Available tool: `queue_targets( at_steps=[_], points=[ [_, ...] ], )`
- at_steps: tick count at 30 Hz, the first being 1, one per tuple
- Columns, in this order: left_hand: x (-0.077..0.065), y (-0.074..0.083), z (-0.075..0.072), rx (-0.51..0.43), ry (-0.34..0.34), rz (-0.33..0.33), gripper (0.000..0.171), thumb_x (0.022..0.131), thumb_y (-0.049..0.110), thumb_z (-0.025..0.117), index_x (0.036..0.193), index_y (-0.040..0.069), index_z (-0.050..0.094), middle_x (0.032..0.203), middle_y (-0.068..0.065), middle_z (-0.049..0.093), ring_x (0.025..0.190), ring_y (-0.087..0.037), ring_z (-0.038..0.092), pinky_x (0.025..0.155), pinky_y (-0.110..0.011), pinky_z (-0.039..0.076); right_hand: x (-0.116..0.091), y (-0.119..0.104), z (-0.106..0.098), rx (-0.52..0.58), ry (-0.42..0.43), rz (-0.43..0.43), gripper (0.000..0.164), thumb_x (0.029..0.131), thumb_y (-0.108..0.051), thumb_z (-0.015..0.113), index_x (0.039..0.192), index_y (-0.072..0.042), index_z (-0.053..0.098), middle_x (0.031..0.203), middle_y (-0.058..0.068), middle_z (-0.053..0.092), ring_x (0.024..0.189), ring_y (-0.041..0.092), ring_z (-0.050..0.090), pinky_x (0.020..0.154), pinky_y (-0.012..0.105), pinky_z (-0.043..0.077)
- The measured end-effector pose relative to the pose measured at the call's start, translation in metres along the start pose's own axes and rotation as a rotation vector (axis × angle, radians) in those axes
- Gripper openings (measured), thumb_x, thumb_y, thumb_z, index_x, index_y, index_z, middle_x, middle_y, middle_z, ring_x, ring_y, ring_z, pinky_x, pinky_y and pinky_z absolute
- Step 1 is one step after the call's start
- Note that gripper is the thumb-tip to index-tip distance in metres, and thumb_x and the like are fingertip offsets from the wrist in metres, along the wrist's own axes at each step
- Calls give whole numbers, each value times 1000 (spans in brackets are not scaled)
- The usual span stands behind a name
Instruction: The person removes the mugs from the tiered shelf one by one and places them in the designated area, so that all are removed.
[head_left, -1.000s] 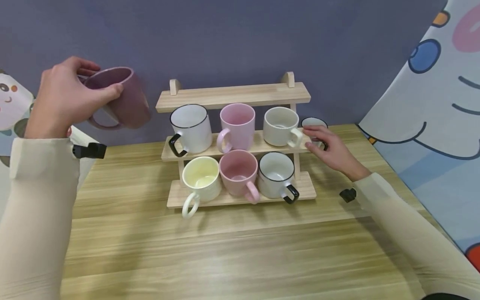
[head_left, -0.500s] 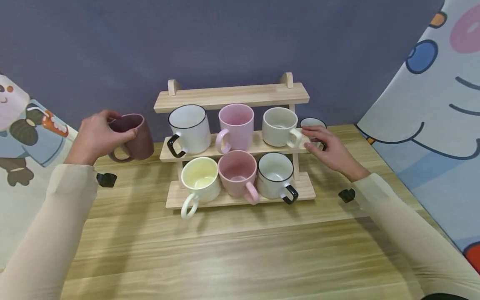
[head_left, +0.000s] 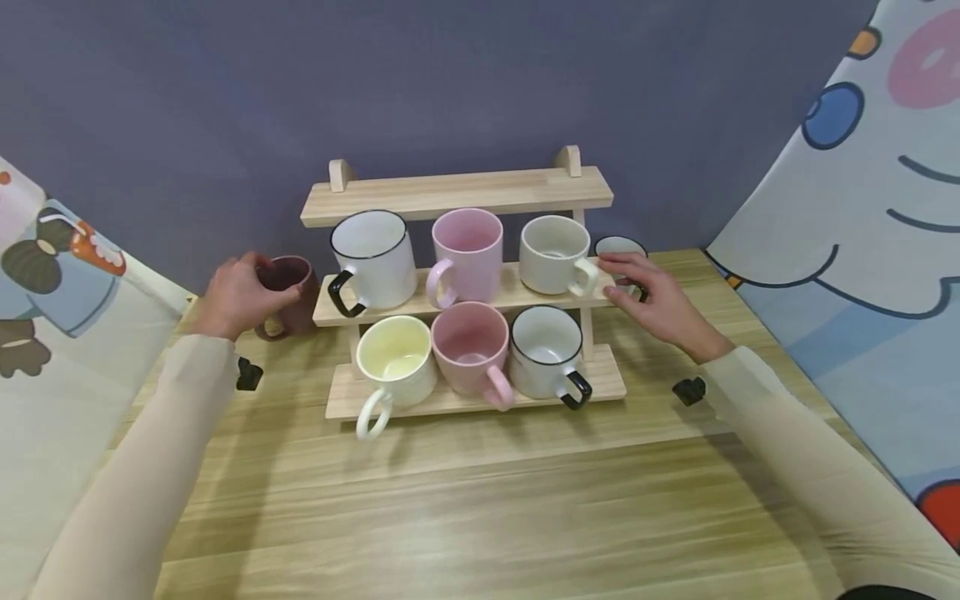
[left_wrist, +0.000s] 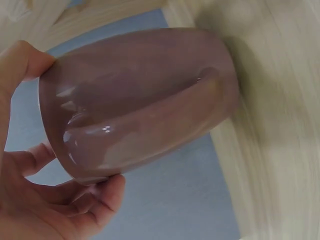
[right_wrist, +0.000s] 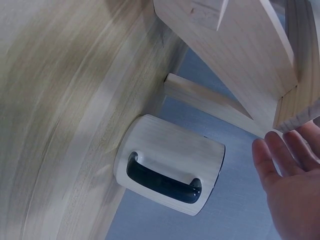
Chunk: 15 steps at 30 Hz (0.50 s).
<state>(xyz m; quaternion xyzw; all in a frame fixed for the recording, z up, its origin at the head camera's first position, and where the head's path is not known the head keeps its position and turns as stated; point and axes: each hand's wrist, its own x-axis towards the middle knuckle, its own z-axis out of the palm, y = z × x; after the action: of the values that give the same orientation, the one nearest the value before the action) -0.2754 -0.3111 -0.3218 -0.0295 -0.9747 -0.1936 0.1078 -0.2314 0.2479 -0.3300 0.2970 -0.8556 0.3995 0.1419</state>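
Observation:
A dark mauve mug (head_left: pixel 297 304) stands upright left of the wooden rack, its base right at the tabletop. My left hand (head_left: pixel 242 298) grips it from above by the rim. The left wrist view shows the thumb and fingertips pinching the rim of the mauve mug (left_wrist: pixel 140 105), handle towards the camera. My right hand (head_left: pixel 654 302) rests its lightly bent fingers against the right end of the rack's middle shelf (head_left: pixel 600 287). Behind that hand, a white mug (right_wrist: pixel 170 165) with a black handle is on the table, partly hidden in the head view.
On the middle shelf are a black-rimmed white mug (head_left: pixel 373 262), a lilac mug (head_left: pixel 476 258) and a cream mug (head_left: pixel 553 258). The bottom shelf (head_left: pixel 480 407) bears a pale yellow mug (head_left: pixel 397 367), a pink mug (head_left: pixel 468 354) and a black-rimmed white mug (head_left: pixel 542 358).
My left hand has brought the mauve mug down and to the right, from the air to the tabletop beside the rack. The right hand has stayed at the shelf end.

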Motion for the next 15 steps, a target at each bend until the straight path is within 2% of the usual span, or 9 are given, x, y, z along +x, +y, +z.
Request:
queue_targets(
  at_steps=[8, 15],
  points=[
    [10, -1, 16, -27, -24, -35, 68, 78, 45, 70, 118, -5, 46, 106, -29, 48, 97, -44, 45, 81, -56, 38, 0, -1, 2, 4, -5, 5, 37, 89, 6, 60, 125, 11, 54, 133, 25, 46, 113, 36, 49, 87, 12, 37],
    [17, 1, 20, -30, -21, -39, 67, 79, 45, 68, 119, -4, 45, 108, -28, 47, 98, -44, 45, 80, -57, 39, 0, -2, 1, 21, 6, -1, 37, 88, 8, 59, 124, 12, 54, 132, 26, 46, 114, 37, 47, 86, 13, 39]
  ],
)
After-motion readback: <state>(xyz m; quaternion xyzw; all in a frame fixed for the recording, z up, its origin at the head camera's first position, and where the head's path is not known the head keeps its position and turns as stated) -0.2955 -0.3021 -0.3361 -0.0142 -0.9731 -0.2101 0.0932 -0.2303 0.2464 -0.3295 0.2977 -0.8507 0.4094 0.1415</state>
